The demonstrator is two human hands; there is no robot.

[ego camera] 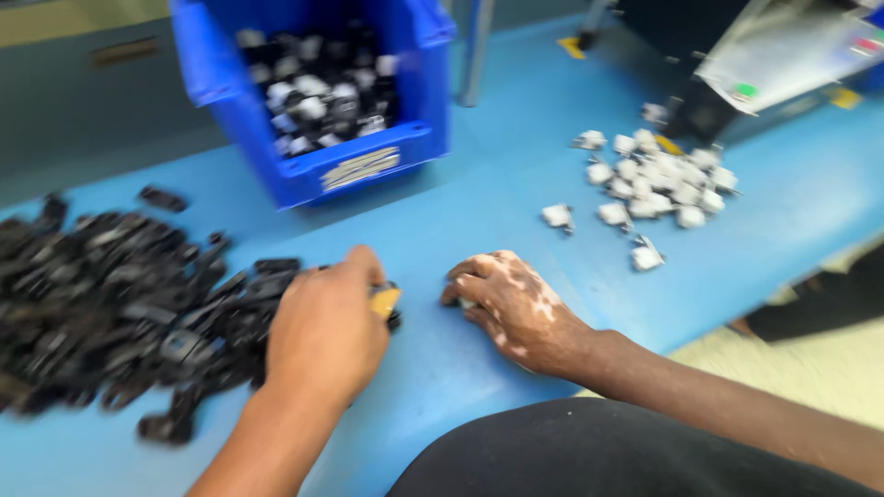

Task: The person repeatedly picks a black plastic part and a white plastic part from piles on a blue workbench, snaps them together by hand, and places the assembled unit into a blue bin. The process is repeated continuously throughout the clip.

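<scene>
My left hand rests at the right edge of a big heap of small black plastic parts on the blue table. Its fingers are curled over a black part with a small yellow-orange piece at the fingertips. My right hand lies knuckles-up on the table just to the right, fingers curled under; a pale bit shows beneath them, too blurred to name. The two hands are a short gap apart.
A blue bin holding black and white parts stands at the back centre. A pile of small white parts lies at the right, with a few strays nearer. A machine with a grey panel sits at the back right. The table's edge runs along the right.
</scene>
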